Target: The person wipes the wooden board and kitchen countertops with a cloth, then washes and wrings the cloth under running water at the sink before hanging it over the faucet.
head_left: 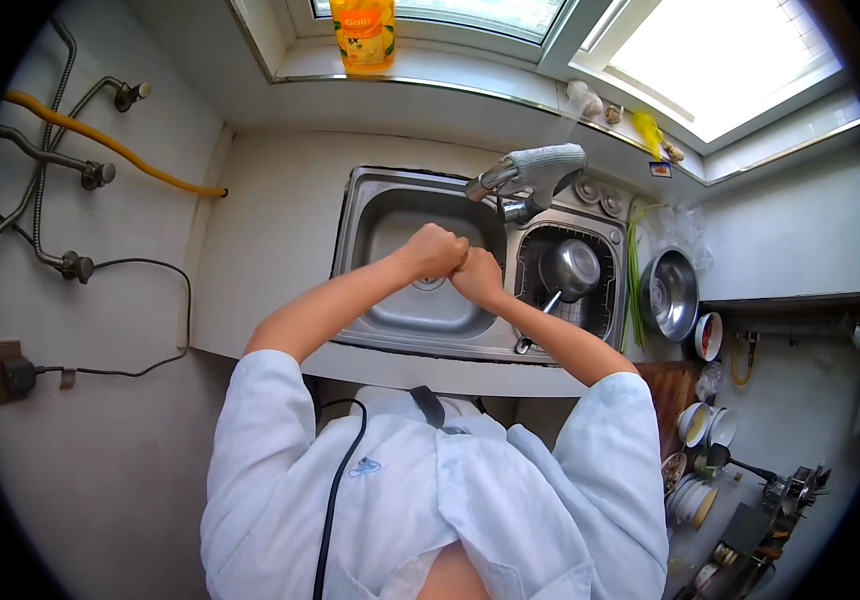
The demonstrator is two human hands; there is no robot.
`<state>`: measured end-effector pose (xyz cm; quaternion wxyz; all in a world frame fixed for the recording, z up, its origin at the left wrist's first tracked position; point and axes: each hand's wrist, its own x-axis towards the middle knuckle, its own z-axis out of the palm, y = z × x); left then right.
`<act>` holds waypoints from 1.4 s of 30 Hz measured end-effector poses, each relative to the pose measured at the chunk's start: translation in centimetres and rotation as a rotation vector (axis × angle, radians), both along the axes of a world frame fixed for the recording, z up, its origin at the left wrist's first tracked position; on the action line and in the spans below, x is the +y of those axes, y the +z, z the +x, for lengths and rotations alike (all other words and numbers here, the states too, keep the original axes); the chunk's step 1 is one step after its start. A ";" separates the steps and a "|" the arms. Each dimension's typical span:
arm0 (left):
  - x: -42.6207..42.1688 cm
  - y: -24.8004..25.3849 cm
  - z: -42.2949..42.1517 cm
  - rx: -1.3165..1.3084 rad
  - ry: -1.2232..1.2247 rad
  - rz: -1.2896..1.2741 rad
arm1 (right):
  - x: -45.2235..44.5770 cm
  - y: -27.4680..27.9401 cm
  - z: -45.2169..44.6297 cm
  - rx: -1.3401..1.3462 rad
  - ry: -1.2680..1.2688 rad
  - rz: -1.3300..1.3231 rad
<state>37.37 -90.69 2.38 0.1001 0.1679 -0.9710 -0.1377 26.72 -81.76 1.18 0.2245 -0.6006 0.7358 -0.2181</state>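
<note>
Over the left basin of the steel sink [375,300], my left hand [433,250] is closed in a fist. My right hand [477,276] is closed too, its knuckles against the left one. Whatever lies inside the fingers, if anything, is hidden. Just behind the hands the faucet [525,185] reaches over the sink, a pale knitted cover on its upper part. Right of my hands, a small steel pot [574,268] with a long handle lies in the wire basket [605,312] of the right basin.
An orange bottle [363,35] stands on the windowsill. Right of the sink lie green stalks [636,280] and a steel bowl [670,294], with stacked dishes [692,500] further down. A yellow hose [115,145] and a black cable [190,300] run along the left wall.
</note>
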 end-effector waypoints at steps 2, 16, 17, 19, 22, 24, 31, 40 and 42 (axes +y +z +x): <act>-0.8 0.6 0.0 0.085 -0.198 -0.089 | 0.2 0.2 0.6 -0.111 -0.039 0.009; -0.3 -0.7 0.0 0.189 -0.187 -0.321 | 1.5 2.6 0.5 -0.790 -0.244 0.292; 0.8 -1.7 0.4 0.088 -0.106 -0.191 | 2.2 1.7 0.0 -0.538 -0.105 0.214; 2.2 -3.4 1.3 -0.015 -0.027 -0.066 | 2.9 0.8 -0.2 -0.240 -0.041 0.102; 2.7 -3.5 2.2 -0.072 0.292 0.302 | 3.7 0.9 -1.0 0.166 0.130 -0.112; 1.4 -2.3 2.3 -0.540 0.418 1.168 | 3.9 1.3 -1.3 0.513 0.388 -0.543; 2.4 -1.3 1.1 -0.517 0.056 2.217 | 1.5 1.8 -1.7 0.591 0.573 -0.450; 3.1 -1.9 0.1 -0.192 0.131 0.264 | 2.1 0.6 -1.7 0.266 0.295 -0.156; 2.8 -2.1 0.3 -0.161 0.033 0.193 | 3.1 0.8 -0.2 0.186 0.157 -0.084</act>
